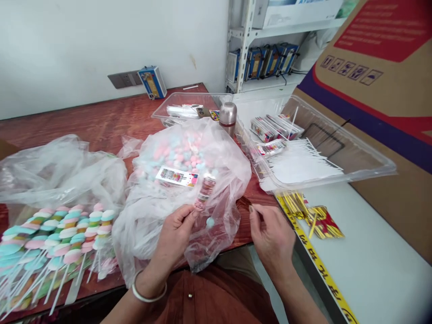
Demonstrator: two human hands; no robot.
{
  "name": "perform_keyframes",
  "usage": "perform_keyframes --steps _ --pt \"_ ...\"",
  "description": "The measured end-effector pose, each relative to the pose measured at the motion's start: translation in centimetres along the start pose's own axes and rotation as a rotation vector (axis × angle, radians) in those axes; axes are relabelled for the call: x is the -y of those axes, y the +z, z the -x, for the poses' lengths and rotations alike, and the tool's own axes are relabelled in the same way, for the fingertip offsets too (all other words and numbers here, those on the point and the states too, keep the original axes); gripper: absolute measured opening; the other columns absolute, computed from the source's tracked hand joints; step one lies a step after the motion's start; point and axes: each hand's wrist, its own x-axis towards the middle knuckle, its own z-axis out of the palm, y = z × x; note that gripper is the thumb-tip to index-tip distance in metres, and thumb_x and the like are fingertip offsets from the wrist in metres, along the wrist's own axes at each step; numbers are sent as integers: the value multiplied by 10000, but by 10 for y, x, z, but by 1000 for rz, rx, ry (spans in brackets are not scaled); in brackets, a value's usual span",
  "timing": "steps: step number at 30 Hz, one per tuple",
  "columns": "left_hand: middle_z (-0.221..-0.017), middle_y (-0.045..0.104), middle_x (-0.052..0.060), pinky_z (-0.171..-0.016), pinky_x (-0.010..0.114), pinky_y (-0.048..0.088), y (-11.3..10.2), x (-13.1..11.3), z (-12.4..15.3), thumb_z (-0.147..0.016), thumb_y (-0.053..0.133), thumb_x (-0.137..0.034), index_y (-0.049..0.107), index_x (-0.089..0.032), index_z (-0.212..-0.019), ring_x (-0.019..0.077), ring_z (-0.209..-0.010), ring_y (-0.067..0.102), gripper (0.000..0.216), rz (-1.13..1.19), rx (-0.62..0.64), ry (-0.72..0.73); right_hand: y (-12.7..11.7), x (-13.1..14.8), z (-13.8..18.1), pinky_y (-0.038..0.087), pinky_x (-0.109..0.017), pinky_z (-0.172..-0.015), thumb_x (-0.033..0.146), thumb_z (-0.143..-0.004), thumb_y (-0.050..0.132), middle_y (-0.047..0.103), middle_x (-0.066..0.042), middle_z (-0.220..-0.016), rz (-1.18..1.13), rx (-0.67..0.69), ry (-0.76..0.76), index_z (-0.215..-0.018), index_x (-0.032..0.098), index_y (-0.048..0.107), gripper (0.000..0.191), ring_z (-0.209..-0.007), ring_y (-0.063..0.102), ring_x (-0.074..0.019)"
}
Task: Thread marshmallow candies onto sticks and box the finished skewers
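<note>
My left hand (178, 229) is closed on the lower end of a small clear-wrapped stick of striped pink and brown pieces (205, 189). My right hand (272, 234) has thumb and fingers pressed together near the table edge. A thin dark brown strip shows by its fingertips, but I cannot make out what is in the pinch. Behind my left hand lies a big clear plastic bag (229, 162) of pink, blue and white marshmallow balls. On the bag rests a printed card (177, 176), and one blue ball (210, 222) sits near its front edge.
Striped marshmallow skewers (67, 238) pile up at left beside a crumpled bag (64, 171). A clear bin (367, 168) at right holds white sticks (300, 162) and card packs. Gold ties (324, 222) lie below it. A steel flask (228, 114) stands behind, near a large carton (381, 103).
</note>
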Motion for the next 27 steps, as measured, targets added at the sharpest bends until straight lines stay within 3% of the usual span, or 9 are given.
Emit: perform_keyframes --steps 4,6,9,12,18,23,27 --pt "-882 600 49 -743 290 436 10 -7 0 -926 448 -138 703 -204 -936 190 -833 559 263 -631 -14 305 -7 35 -10 434 -288 -673 164 -958 561 683 -37 -783 39 -29 -115 -1034 197 618 100 -689 620 -164" --pt "-865 587 49 -697 299 435 16 -9 3 -898 447 -79 686 -205 -969 198 -795 550 279 -895 38 371 -2 48 -15 376 -313 -610 196 -968 554 600 -10 -656 110 13 -157 -890 206 615 100 -593 541 -163" --pt "-847 587 49 -647 311 436 22 -9 9 -889 494 -83 651 -197 -938 207 -750 553 200 -1069 68 449 11 57 -22 322 -340 -599 224 -998 491 528 -18 -622 213 85 -185 -698 229 537 304 -592 470 -179" --pt "-829 592 42 -658 314 450 23 -11 14 -924 478 -109 609 -197 -925 203 -751 571 157 -1036 36 517 18 57 -24 308 -349 -614 182 -1011 433 527 -31 -641 253 138 -242 -694 227 539 337 -615 444 -191" --pt "-916 638 46 -688 312 473 18 -9 15 -961 466 -145 519 -202 -1280 201 -798 601 329 -894 -19 560 14 57 -15 351 -347 -646 128 -994 459 612 -56 -731 154 129 -392 -988 167 651 196 -669 501 -194" --pt "-831 628 57 -663 294 450 17 -7 11 -980 450 -198 639 -195 -1181 191 -752 579 276 -807 -128 579 16 61 -11 398 -350 -663 109 -951 542 670 -81 -800 61 68 -372 -1125 139 627 195 -707 570 -203" --pt "-843 670 55 -722 280 462 19 -15 3 -948 501 -199 724 -211 -1024 173 -783 607 236 -397 -162 409 23 67 -13 441 -332 -692 117 -937 566 678 -69 -805 -108 15 -255 -1041 169 626 131 -744 609 -198"
